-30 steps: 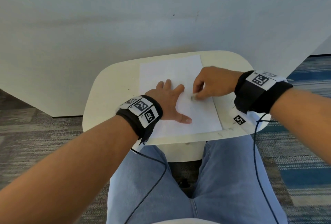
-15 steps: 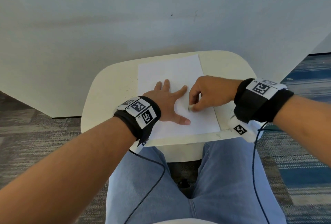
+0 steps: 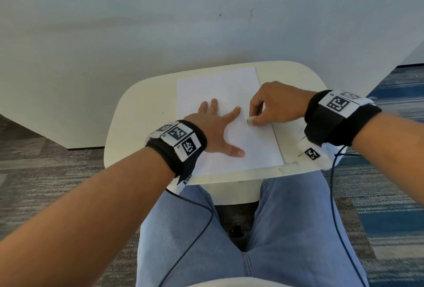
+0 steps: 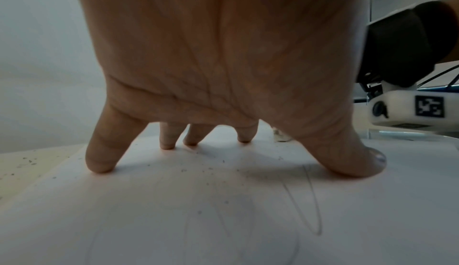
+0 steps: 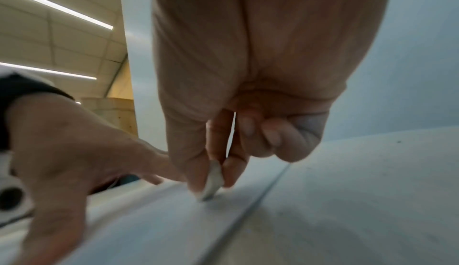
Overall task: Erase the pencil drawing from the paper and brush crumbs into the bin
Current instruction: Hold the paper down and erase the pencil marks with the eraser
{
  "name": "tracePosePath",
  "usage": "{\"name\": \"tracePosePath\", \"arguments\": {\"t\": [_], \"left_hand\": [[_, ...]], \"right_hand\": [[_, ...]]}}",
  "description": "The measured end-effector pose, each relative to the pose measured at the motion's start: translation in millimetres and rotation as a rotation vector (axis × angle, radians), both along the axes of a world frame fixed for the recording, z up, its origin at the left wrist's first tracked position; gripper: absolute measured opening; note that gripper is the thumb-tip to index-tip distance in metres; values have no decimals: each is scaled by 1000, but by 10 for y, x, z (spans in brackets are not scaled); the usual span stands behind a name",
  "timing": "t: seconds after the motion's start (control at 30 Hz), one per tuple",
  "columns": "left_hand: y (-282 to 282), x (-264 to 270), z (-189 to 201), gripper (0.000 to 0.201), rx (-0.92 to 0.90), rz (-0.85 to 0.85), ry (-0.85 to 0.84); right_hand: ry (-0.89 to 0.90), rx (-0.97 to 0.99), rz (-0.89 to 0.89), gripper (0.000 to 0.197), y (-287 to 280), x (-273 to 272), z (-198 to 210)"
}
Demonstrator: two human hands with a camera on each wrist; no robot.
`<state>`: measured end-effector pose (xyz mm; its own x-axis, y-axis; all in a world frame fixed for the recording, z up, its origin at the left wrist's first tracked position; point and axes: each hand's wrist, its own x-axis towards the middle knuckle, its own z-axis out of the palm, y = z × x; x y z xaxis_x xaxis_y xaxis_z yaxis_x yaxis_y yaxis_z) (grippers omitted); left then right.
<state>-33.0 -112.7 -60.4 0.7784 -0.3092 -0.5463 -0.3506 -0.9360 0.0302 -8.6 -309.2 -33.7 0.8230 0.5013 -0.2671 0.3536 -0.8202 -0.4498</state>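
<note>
On the small cream-coloured bench (image 3: 137, 112) with rounded corners lies a white rectangular sheet of paper (image 3: 218, 87), its long sides running from the near edge toward the far edge, where the bench meets a plain pale wall (image 3: 160, 23). The sheet sits slightly toward the right half of the top, and its near edge almost reaches the bench's near edge.

The left hand (image 3: 218, 126) is spread flat on the paper's left half, fingers straight and splayed, with the fingertips (image 4: 99, 168) and thumb pressing down and the palm arched above the sheet. Faint grey pencil lines (image 4: 310, 200) loop across the paper under that palm, and tiny dark eraser crumbs (image 4: 206, 169) are scattered between the fingers, with a few more on the bare bench beside the sheet's left edge.

The right hand (image 3: 275, 105) is curled near the paper's right edge, thumb and forefinger pinching a small, worn, whitish eraser (image 5: 213, 181) whose lower end touches the sheet, just beside the left index fingertip. The other fingers are tucked into the palm.

Each wrist carries a black band with white blocks printed with square black-and-white markers (image 3: 181, 138), and thin dark cables (image 3: 195, 236) hang from them over the person's light blue jeans (image 3: 286, 229). Grey and blue striped carpet (image 3: 390, 206) covers the floor around the bench.
</note>
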Motion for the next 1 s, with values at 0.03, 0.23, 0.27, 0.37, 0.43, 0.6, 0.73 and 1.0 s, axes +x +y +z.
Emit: {"name": "tracePosePath", "arguments": {"t": [0.03, 0.23, 0.27, 0.37, 0.43, 0.6, 0.73, 1.0], "left_hand": [[-3, 1, -3, 121, 2, -1, 0], [-5, 14, -6, 121, 3, -3, -6], [-5, 13, -6, 121, 7, -4, -6], [-11, 12, -7, 121, 13, -2, -5], [-9, 14, -2, 121, 14, -1, -7], [-8, 3, -8, 121, 11, -3, -4], [1, 3, -3, 120, 5, -7, -12], [8, -11, 14, 120, 1, -8, 7]], "right_hand": [[65, -21, 65, 15, 18, -34, -2], [-35, -34, 2, 16, -10, 25, 20], [20, -48, 29, 16, -6, 32, 18], [227, -107, 155, 17, 31, -12, 1], [142, -89, 102, 16, 16, 15, 24], [136, -99, 91, 14, 9, -1, 12], [127, -109, 67, 17, 17, 14, 22], [231, 37, 8, 17, 30, -18, 47]]}}
